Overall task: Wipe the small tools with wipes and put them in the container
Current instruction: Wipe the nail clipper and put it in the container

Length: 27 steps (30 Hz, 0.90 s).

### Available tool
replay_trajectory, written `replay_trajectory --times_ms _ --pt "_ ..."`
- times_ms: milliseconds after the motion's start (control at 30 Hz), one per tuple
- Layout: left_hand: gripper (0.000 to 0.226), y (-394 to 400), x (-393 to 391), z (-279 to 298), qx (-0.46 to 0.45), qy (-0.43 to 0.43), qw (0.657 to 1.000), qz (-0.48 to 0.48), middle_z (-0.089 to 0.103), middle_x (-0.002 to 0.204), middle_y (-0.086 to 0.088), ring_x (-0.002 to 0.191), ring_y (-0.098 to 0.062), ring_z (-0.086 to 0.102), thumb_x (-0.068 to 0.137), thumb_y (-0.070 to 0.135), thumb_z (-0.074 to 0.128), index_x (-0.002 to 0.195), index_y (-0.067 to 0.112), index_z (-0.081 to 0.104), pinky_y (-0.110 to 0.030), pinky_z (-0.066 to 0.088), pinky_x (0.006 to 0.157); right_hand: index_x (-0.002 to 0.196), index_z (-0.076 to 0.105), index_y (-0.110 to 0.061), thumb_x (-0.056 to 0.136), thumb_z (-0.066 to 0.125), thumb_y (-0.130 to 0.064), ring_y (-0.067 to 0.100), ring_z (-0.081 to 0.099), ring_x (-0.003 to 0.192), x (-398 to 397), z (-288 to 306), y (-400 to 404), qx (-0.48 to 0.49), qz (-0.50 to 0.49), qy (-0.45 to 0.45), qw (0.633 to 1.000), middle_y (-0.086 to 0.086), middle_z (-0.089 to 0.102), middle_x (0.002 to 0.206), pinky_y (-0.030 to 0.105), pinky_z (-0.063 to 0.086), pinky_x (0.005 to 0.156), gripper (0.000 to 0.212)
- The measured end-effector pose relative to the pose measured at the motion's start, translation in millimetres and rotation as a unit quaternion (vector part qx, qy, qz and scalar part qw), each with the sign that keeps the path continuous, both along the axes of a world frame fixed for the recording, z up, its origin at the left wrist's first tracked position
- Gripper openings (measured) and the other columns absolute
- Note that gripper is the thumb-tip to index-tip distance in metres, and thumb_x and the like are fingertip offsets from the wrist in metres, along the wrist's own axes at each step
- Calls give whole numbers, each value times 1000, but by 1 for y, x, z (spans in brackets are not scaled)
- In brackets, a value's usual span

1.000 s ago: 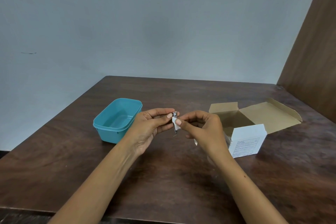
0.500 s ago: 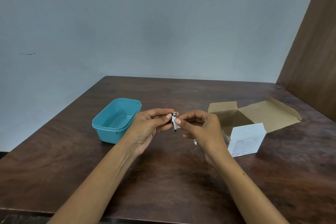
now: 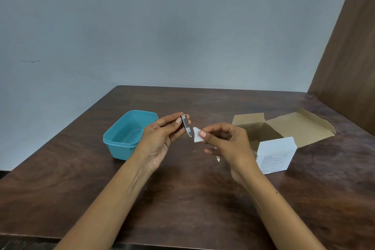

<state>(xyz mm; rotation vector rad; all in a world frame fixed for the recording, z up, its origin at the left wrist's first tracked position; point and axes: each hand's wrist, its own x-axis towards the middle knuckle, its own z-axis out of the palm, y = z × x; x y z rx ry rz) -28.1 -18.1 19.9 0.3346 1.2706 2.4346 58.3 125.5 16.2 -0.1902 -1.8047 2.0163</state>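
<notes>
Mid-frame, above the worktop [image 3: 182, 199]: right hand [image 3: 227, 142] pinching a soft, limp wipe [image 3: 196, 137]; left hand [image 3: 162, 138] pinching the nail clipper [image 3: 186, 125] by its upper end. Probably light, stiff, slick metal; best gripped across flat sides. Farther left, open teal container [image 3: 113, 140].

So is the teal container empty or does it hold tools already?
Empty: the teal container shows only its bare floor; the left hand holds the nail clipper.
</notes>
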Motion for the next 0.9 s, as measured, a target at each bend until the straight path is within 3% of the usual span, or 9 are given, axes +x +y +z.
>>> replay_trajectory --times_ms 133,400,533,633,767,900 --pt "19 1 2 -2 -18 25 999 13 76 91 -11 89 -19 73 83 -6 58 89 4 72 -24 60 68 81 72 -9 75 76 -9 15 71 73 1 0 -2 -32 38 -2 999 6 74 79 23 55 55 7" --pt "21 2 3 -4 -40 40 998 15 77 90 -9 86 -18 74 85 -6 57 87 7 73 -22 58 63 75 71 -13 74 78 -9 11 70 68 -4 -6 -5 69 24 -23 997 0 73 73 24 54 54 8" --pt "21 4 7 -6 -141 191 969 67 77 86 -2 82 -14 73 85 -2 64 86 17 74 -19 56 64 73 71 -13 75 77 -6 9 68 69 -2 -1 3 40 -50 43 997 0 72 71 20 53 53 9" --pt "23 7 12 -8 -171 274 944 62 77 86 1 82 -13 73 83 -5 66 94 15 69 -21 57 65 79 71 -9 76 75 -7 9 69 72 -2 2 1 -10 -19 49 999 1 72 73 21 54 54 5" --pt "25 7 11 -8 -152 252 955 37 77 86 -4 80 -16 74 81 -7 66 100 9 63 -22 57 64 81 70 -6 78 74 -6 10 70 76 -2 0 -5 4 -21 35 999 3 72 78 23 55 53 5" --pt "41 7 12 -8 -128 187 973 41 77 82 -7 77 -17 74 64 13 78 100 7 61 -21 56 62 91 72 -10 81 71 -7 17 71 83 -2 -1 -4 7 -6 45 999 4 74 86 23 56 57 10"
